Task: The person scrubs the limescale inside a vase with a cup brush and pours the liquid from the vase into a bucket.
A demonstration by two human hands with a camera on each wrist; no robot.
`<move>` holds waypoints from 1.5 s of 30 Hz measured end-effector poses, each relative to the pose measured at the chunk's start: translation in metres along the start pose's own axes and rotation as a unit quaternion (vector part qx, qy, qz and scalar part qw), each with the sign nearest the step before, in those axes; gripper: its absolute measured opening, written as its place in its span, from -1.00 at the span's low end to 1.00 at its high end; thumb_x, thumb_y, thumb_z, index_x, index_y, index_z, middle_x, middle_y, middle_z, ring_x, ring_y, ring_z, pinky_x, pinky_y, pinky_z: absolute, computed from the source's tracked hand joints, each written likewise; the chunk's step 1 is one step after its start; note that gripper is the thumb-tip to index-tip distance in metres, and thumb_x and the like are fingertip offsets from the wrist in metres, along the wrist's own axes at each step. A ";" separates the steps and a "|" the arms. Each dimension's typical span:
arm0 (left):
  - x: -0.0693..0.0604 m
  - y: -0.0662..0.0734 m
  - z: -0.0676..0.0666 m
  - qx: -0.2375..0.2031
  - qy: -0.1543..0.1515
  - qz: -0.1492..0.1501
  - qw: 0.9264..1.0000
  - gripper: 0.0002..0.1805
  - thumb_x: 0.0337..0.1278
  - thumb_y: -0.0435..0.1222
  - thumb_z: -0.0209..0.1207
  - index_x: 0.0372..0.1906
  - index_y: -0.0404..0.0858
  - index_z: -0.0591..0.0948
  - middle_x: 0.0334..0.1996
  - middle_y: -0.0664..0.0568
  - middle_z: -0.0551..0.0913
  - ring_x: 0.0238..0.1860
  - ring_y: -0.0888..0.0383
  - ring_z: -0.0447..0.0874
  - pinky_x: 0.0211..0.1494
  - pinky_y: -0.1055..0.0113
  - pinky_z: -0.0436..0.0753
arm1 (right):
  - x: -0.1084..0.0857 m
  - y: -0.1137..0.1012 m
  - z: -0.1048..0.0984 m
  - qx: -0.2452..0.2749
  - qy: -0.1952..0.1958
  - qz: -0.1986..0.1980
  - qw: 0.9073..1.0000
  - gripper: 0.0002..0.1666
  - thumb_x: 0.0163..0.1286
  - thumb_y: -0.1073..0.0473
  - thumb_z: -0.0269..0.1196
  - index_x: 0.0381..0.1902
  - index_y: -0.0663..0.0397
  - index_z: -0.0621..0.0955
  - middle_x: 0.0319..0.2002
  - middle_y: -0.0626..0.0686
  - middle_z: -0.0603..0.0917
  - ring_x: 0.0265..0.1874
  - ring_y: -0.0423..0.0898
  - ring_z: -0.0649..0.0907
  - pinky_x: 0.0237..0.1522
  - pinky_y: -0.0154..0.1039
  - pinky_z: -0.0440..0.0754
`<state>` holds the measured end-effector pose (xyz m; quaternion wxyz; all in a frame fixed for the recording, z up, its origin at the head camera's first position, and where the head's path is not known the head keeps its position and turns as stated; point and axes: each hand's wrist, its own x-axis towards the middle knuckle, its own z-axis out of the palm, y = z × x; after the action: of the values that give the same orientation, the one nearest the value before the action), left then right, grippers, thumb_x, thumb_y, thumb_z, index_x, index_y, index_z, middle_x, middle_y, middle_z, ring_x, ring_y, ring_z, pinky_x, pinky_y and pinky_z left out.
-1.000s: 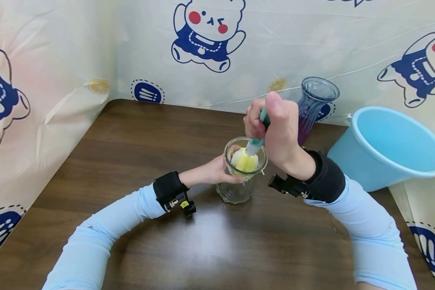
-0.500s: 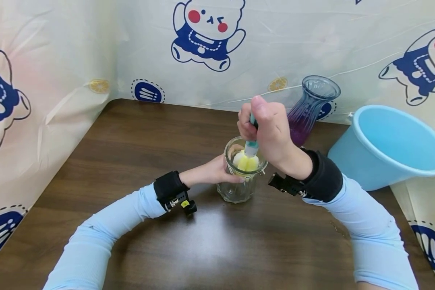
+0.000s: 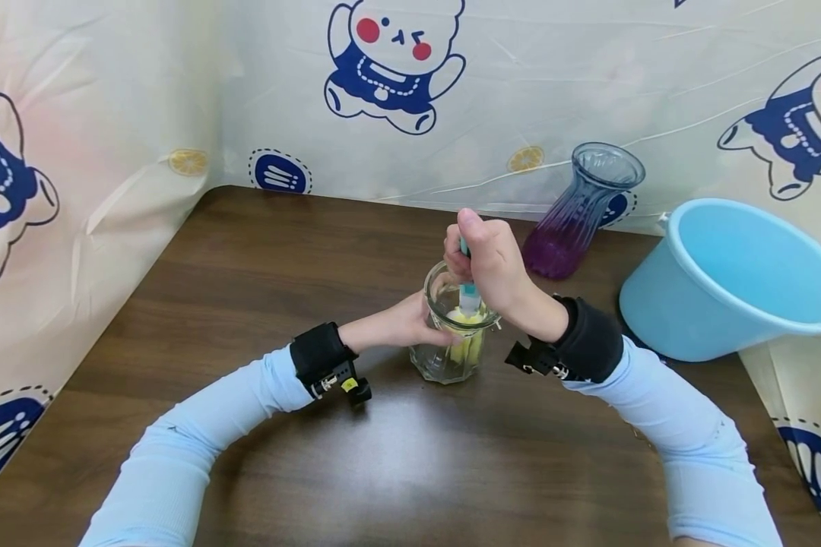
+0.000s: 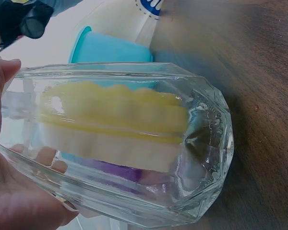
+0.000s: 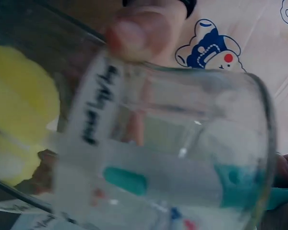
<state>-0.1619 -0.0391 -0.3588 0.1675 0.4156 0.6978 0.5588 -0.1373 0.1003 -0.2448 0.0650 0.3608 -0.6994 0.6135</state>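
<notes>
A clear glass jar (image 3: 429, 366) stands upright on the table, a lettered ribbon (image 5: 93, 110) tied around its neck. My left hand (image 3: 402, 323) grips the jar just below the rim from the left. Above the mouth, my right hand (image 3: 494, 262) holds the teal handle of a sponge bottle brush (image 3: 470, 301) in curled fingers, thumb on top. Down inside the jar is the yellow and white sponge head (image 4: 115, 112), close to the bottom in the left wrist view. Through the glass, the right wrist view shows the brush's white and teal shaft (image 5: 182, 179).
Behind my right hand stands a blue-tinted glass vase (image 3: 566, 228), purple toward its base. A light blue bucket (image 3: 684, 304) stands at the table's right side. The brown wooden table (image 3: 280, 258) meets a printed curtain (image 3: 260, 83) at the back and left.
My right hand has moved down and slightly left, pushing the sponge head from the jar's mouth deep inside. More of the purple vase base shows. My left hand and the jar stay put.
</notes>
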 end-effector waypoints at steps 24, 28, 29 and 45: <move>0.000 0.002 0.001 -0.004 0.012 -0.008 1.000 -0.22 -0.18 -0.50 0.29 0.17 -0.36 0.11 0.03 -0.17 0.36 0.03 0.12 0.34 0.12 0.29 0.37 | 0.013 -0.016 -0.005 0.035 -0.002 -0.012 0.999 -0.31 0.42 -0.08 -0.30 -0.83 0.23 0.14 -0.86 0.01 0.15 -0.88 -0.11 0.16 -0.82 -0.26 0.10; 0.000 0.001 0.002 0.000 0.015 -0.014 1.000 -0.25 -0.17 -0.50 0.28 0.14 -0.36 0.10 -0.05 -0.18 0.41 -0.05 0.11 0.43 0.04 0.32 0.44 | 0.019 -0.030 -0.010 0.068 0.010 -0.021 0.997 -0.37 0.42 0.01 -0.35 -0.84 0.18 0.13 -0.87 -0.02 0.14 -0.89 -0.07 0.13 -0.83 -0.25 0.07; 0.000 0.001 0.002 -0.001 0.014 -0.018 1.000 -0.24 -0.17 -0.50 0.28 0.14 -0.36 0.09 -0.06 -0.19 0.42 -0.06 0.10 0.44 0.04 0.31 0.44 | 0.021 -0.033 -0.011 0.073 0.018 -0.020 0.997 -0.37 0.42 0.01 -0.35 -0.85 0.14 0.13 -0.87 -0.03 0.15 -0.89 -0.07 0.13 -0.83 -0.25 0.06; 0.000 0.000 0.002 0.015 0.015 -0.024 0.999 -0.18 -0.18 -0.48 0.30 0.19 -0.37 0.07 0.02 -0.20 0.36 0.05 0.04 0.36 0.13 0.28 0.37 | 0.035 -0.041 -0.035 0.218 0.047 0.024 0.975 -0.34 0.40 -0.12 -0.33 -0.89 -0.04 0.17 -0.88 -0.08 0.08 -0.89 -0.18 0.03 -0.81 -0.29 -0.08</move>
<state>-0.1610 -0.0379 -0.3594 0.1645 0.3926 0.7185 0.5500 -0.1510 0.1174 -0.1848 0.0030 0.3206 -0.5533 0.7688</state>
